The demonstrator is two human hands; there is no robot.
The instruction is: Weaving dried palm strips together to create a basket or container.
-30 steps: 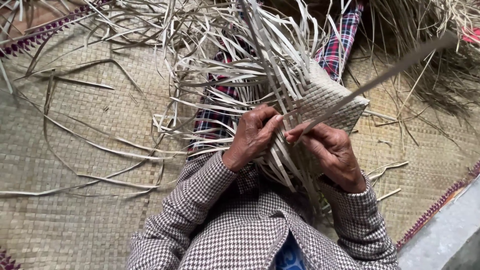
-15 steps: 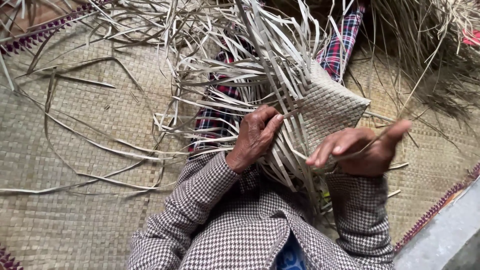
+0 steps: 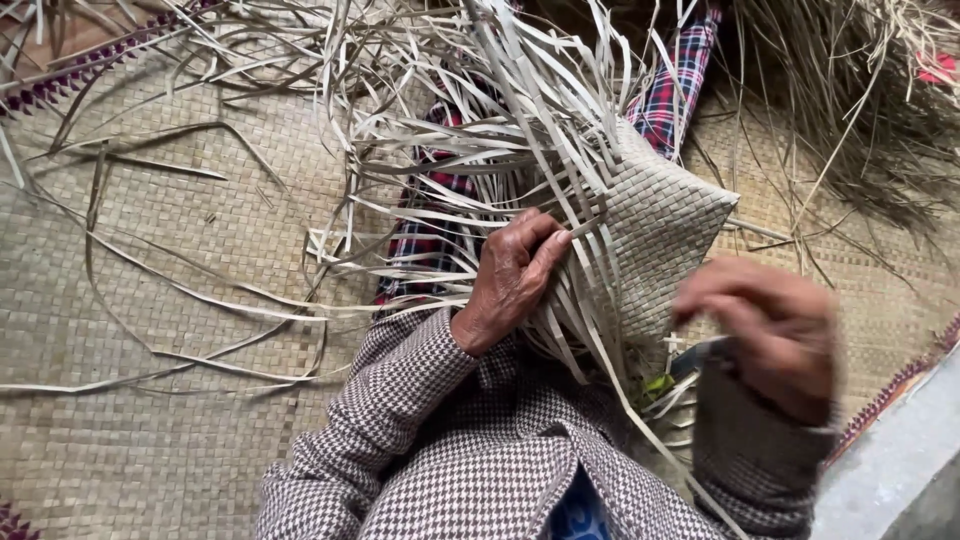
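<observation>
Pressing our left hand (image 3: 512, 275) on loose pale straw strips, we grip them against the half-woven pale straw panel (image 3: 655, 235), just right of it. Our right hand (image 3: 765, 325), blurred, hovers nearer us, apart; its grasp is unclear.

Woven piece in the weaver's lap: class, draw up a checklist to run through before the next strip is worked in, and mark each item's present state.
1. Left hand steadies the loose strips against the woven piece: ok.
2. Right hand holds a strip: cannot tell, it is blurred.
3. Right hand on the work: not ok, it is off to the side.
4. Finished weave looks tight and even: ok.
5. Spare strips lie on the mat close by: ok.
</observation>
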